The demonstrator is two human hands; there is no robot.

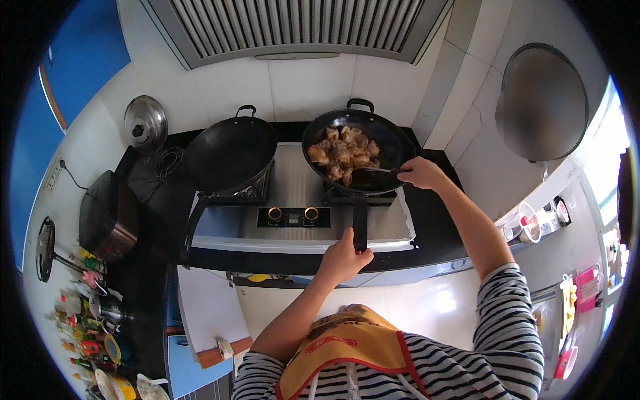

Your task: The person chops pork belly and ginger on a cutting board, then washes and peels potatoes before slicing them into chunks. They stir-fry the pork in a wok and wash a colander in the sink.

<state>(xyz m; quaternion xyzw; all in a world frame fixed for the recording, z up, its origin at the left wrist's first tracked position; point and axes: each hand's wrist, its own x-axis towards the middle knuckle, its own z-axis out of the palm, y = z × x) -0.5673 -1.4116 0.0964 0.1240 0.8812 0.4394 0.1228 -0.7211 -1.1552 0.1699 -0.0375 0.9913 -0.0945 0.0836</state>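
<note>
My left hand (344,259) grips the long black handle (360,220) of the right-hand wok (395,140). Browned chunks of meat (350,150) are heaped in that wok, mostly towards its left side. With my right hand (421,173) I hold a spatula (375,170) by its dark handle, over the wok's right rim. Its metal shaft slants down to the left, and the head rests low in the wok against the near edge of the meat. On the left burner sits a second black wok (230,152) with nothing visible in it.
The steel gas stove (300,187) has two gold-rimmed knobs. A range hood (300,30) hangs above. Left are a pot lid (145,125), a dark countertop appliance (107,215), a small metal pot (106,307) and several bottles. An open cabinet door (210,305) stands low to my left.
</note>
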